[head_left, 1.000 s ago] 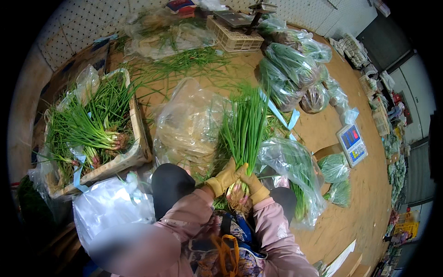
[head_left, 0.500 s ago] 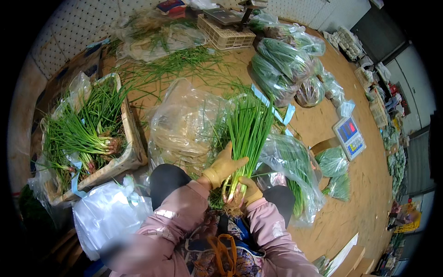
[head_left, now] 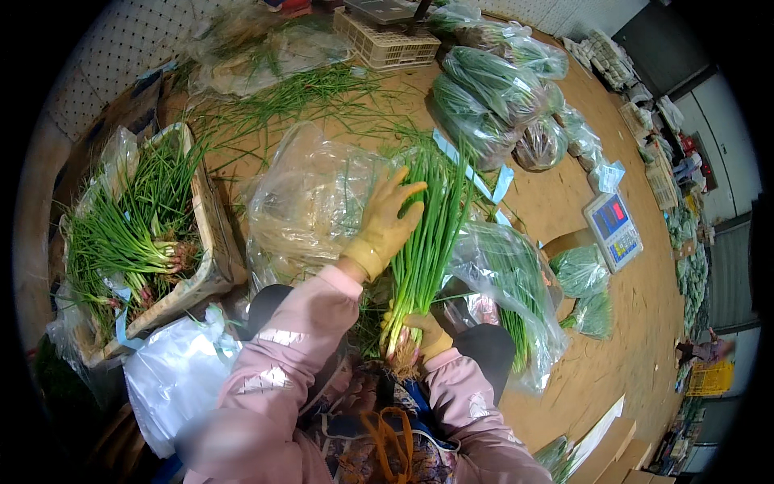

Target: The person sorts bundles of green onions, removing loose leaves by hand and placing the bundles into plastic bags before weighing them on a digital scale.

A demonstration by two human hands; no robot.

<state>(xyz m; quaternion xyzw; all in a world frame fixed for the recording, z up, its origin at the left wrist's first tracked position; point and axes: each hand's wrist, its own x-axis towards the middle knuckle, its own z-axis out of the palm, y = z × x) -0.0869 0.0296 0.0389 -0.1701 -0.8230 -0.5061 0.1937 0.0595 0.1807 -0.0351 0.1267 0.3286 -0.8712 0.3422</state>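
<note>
Left hand point(head_left: 387, 222), fingers spread, has slid up the scallions point(head_left: 431, 234) from their roots, smoothing the bunch flat over the plastic bag point(head_left: 310, 202), while right hand point(head_left: 423, 332) pinches the root end.

A person in pink sleeves and yellow gloves grips a bundle of green scallions point(head_left: 431, 234) at its root end with the right hand point(head_left: 423, 332), while the left hand point(head_left: 387, 222) lies spread against the stalks just above that grip. Clear plastic bags point(head_left: 310, 198) lie beside the left hand. Left of the grip stands a crate of scallions point(head_left: 211, 234); to its right, well apart, a digital scale point(head_left: 613, 230).
</note>
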